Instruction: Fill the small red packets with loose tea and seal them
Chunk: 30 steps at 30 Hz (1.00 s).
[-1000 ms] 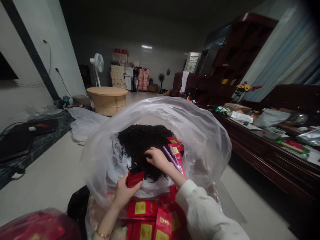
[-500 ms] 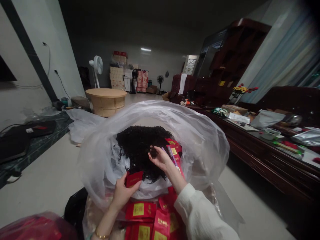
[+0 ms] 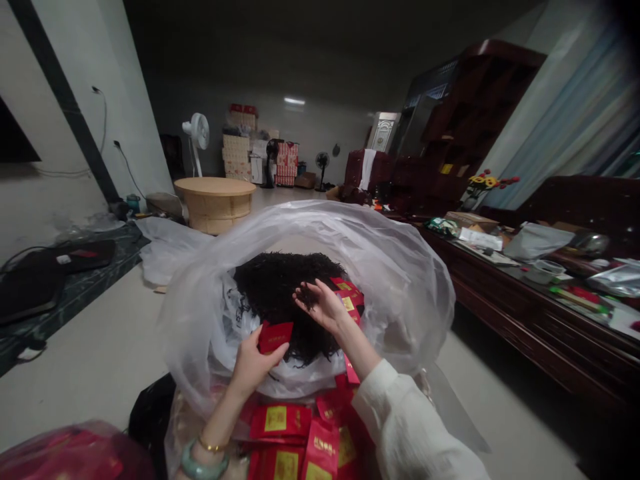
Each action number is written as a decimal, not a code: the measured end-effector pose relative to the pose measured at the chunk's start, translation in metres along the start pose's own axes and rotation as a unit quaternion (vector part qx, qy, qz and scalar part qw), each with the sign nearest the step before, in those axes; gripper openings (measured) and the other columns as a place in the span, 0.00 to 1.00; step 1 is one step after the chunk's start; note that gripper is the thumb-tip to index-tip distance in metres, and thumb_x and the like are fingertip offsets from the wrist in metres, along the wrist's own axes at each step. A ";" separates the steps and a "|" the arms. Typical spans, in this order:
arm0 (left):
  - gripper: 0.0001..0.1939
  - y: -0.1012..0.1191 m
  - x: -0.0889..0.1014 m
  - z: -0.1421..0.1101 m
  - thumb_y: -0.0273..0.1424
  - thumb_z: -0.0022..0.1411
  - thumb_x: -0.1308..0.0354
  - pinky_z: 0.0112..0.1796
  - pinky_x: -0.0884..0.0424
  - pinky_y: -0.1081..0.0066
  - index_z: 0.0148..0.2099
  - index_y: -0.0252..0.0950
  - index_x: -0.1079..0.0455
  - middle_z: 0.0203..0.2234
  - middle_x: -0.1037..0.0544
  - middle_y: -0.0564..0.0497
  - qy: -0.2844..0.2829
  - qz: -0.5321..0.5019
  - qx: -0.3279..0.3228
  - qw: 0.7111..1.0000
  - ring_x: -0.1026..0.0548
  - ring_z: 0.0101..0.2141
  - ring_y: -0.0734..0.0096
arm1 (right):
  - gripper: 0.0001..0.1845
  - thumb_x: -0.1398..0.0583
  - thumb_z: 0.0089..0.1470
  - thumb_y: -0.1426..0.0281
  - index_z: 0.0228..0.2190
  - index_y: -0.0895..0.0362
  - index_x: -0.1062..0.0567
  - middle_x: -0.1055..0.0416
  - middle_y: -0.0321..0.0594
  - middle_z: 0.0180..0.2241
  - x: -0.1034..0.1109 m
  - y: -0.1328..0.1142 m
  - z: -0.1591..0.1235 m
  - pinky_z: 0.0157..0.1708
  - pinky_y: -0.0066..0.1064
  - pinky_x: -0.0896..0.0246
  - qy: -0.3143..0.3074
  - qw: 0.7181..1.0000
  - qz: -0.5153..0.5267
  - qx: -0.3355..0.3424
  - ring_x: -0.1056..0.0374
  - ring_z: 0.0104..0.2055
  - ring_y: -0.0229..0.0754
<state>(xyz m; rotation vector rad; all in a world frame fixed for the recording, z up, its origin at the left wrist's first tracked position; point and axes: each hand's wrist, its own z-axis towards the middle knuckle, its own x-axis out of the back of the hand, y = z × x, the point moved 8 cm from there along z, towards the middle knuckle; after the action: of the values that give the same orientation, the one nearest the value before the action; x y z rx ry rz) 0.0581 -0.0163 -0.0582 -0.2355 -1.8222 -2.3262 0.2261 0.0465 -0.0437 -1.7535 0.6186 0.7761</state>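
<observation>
At the lower left lie a red bag (image 3: 75,450) and, beside it, a black bag (image 3: 151,423). Right of them, under the forearms, red packets (image 3: 299,421) with yellow labels lie flat, some overlapping. The left wrist wears a green bangle (image 3: 203,465) and a gold bracelet (image 3: 214,447); a white sleeve (image 3: 405,417) covers the right forearm.

Of the two hands, the left hand (image 3: 257,357) pinches one red packet, the held packet (image 3: 275,335), by its sides between thumb and fingers, tilted over the near edge of a heap (image 3: 270,293) of dark strands. The right hand (image 3: 323,308), palm turned up, has its fingers loosely curled round a small tuft (image 3: 306,298) of strands just above the heap. The heap sits inside a wide-mouthed clear bag (image 3: 405,267), whose rim stands up around the far side. More packets (image 3: 354,296) lie in the bag, along the heap's right side and partly behind the right hand.

To the right runs a dark wooden bench (image 3: 525,320) bearing a white pouch (image 3: 540,240), a clear bowl (image 3: 549,268) and a silver bag (image 3: 620,277). At the left, a loose plastic sheet (image 3: 167,250) lies on the floor. Beyond it stands a round table (image 3: 215,187), with a white fan (image 3: 200,130) behind. Farther back are stacked boxes (image 3: 236,157), a black fan (image 3: 323,161) and a pale door (image 3: 384,131).
</observation>
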 end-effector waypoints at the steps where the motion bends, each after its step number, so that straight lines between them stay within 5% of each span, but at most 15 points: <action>1: 0.18 0.005 -0.002 0.004 0.38 0.44 0.36 0.33 0.24 0.68 0.37 0.33 0.28 0.27 0.18 0.49 -0.006 0.009 -0.006 1.000 0.21 0.28 0.64 | 0.11 0.45 0.56 0.71 0.29 0.62 0.24 0.25 0.42 0.29 -0.004 -0.004 -0.001 0.42 0.32 0.28 -0.010 1.000 -0.001 0.004 0.27 0.35 0.39; 7: 0.19 0.020 -0.018 0.029 0.36 0.44 0.37 0.36 0.25 0.66 0.40 0.33 0.27 0.31 0.18 0.49 -0.063 0.009 -0.014 0.998 0.22 0.31 0.64 | 0.17 0.41 0.39 0.84 0.32 0.58 0.23 0.23 0.37 0.31 -0.024 -0.030 -0.001 0.49 0.32 0.34 -0.051 0.985 -0.134 0.098 0.27 0.37 0.37; 23: 0.23 0.003 -0.030 0.057 0.33 0.41 0.35 0.36 0.27 0.67 0.42 0.32 0.30 0.32 0.21 0.50 -0.069 -0.036 0.015 0.997 0.23 0.33 0.63 | 0.22 0.45 0.44 0.80 0.42 0.55 0.24 0.24 0.39 0.43 -0.060 -0.032 0.003 0.53 0.38 0.39 -0.126 0.850 -0.489 0.152 0.29 0.48 0.42; 30: 0.40 -0.004 -0.031 0.064 0.32 0.40 0.33 0.48 0.30 0.61 0.57 0.32 0.38 0.47 0.24 0.42 -0.052 -0.078 0.002 0.996 0.25 0.45 0.58 | 0.24 0.45 0.47 0.80 0.45 0.55 0.24 0.27 0.40 0.50 -0.062 -0.028 0.006 0.58 0.39 0.43 -0.154 0.770 -0.597 0.163 0.34 0.55 0.43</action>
<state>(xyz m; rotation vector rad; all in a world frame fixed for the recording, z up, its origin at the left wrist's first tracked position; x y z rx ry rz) 0.0883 0.0476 -0.0537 -0.2251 -1.9587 -2.4579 0.2048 0.0628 0.0197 -1.2695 -0.5847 0.0070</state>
